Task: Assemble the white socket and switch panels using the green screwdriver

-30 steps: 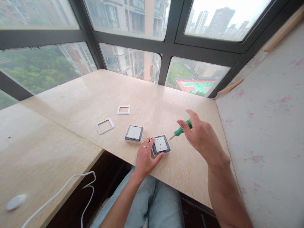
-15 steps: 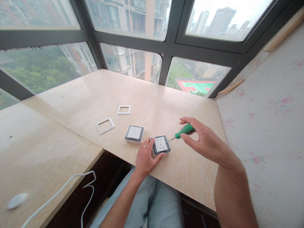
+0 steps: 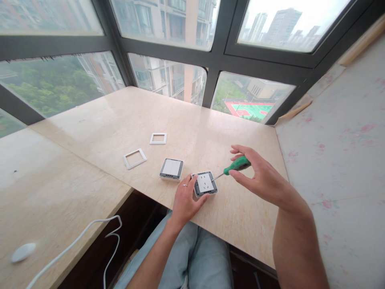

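My left hand [image 3: 184, 200] grips a grey wall socket [image 3: 205, 183] with a white face, holding it flat on the beige tabletop [image 3: 192, 132] near the front edge. A ring shows on one finger. My right hand [image 3: 259, 173] pinches a green-handled screwdriver [image 3: 236, 165]; its metal tip touches the socket's right edge. Left of the socket lies a grey two-button switch [image 3: 171, 168], untouched.
Two white square frames [image 3: 135, 158] [image 3: 158, 138] lie farther left on the tabletop. A white cable [image 3: 75, 243] and a white oval object [image 3: 23, 252] rest on the lower side counter at left. Windows ring the back; a patterned wall panel [image 3: 339, 152] stands to the right.
My right hand turned around the screwdriver handle, the fingers lowering from above it to a pinch at its sides. The left hand and socket stayed put.
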`<state>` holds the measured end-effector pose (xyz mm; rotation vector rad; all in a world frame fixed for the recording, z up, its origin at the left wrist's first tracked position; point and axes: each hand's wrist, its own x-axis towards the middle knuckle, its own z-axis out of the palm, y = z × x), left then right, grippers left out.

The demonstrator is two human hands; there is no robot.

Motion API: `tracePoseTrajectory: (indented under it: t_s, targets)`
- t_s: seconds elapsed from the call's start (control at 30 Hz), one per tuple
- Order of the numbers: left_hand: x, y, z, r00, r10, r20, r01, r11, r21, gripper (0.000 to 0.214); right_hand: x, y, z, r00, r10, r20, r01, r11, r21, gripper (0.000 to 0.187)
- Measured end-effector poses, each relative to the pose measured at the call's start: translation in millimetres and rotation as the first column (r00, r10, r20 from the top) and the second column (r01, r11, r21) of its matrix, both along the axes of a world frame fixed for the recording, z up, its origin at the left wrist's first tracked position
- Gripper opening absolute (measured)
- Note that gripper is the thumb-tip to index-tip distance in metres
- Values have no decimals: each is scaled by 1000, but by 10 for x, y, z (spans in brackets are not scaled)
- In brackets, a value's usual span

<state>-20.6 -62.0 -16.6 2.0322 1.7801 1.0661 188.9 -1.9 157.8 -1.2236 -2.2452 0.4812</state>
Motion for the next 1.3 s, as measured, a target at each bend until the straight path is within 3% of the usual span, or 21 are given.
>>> tracePoseTrajectory:
  t_s: [0.1,0.17,0.23,0.3,0.37,0.43,0.5,0.57,0.63,0.77,0.8,0.87,0.93,1.0,1.03,1.13,1.23,1.3]
  targets:
    - [1,-2,5,1000,1,6,-1,1000,-4,66,-51,-2,11,975,-191,111,184,981,68,60]
    - [1,-2,8,1000,0,9,0,1000,-2,66,-79,1,36,882,-394,258,358,917,178,59]
    - [1,-2,11,1000,-1,7,1,1000,2,67,-79,5,59,789,-512,339,447,858,254,57]
    - [1,-2,12,1000,0,5,0,1000,2,67,-49,5,69,825,-471,312,415,880,232,44]
    - [1,-1,13,1000,2,5,-2,1000,1,67,-6,0,63,934,-294,203,263,950,165,31]
    - [1,0,13,1000,-1,8,1,1000,2,67,25,-11,48,992,-87,94,77,992,104,41]
    - [1,1,14,1000,-6,10,6,1000,7,67,22,-25,34,999,9,43,-12,998,69,53]
    - [0,2,17,1000,-9,9,9,1000,10,67,-13,-33,29,998,-29,54,25,997,69,63]
    - [-1,2,22,1000,-7,6,7,1000,7,67,-59,-29,31,977,-172,130,156,980,120,67]
    - [-4,2,25,1000,-6,2,6,1000,5,67,-80,-2,37,826,-457,330,383,885,266,62]
    - [-4,1,24,1000,-6,2,6,1000,6,67,-66,3,35,813,-473,341,395,877,275,59]
    - [-3,0,17,1000,-5,3,5,1000,6,67,-28,5,28,870,-394,297,333,913,238,49]
    - [-2,0,11,1000,-4,4,4,1000,7,67,3,-2,17,958,-198,207,162,971,176,47]
    - [-1,-1,8,1000,-5,5,5,1000,6,68,10,-12,8,990,-14,140,-6,991,136,53]
    - [-2,-1,9,1000,-7,5,7,1000,6,68,2,-16,7,992,21,125,-37,991,131,57]
    - [-3,0,14,1000,-10,2,10,1000,2,68,-48,-18,18,978,-113,177,90,987,130,65]
    - [-4,1,17,1000,-8,-3,8,1000,1,67,-78,-9,45,882,-351,315,297,932,206,59]
    - [-5,2,16,1000,-9,-5,9,1000,2,67,-65,-6,59,854,-404,329,341,911,233,50]
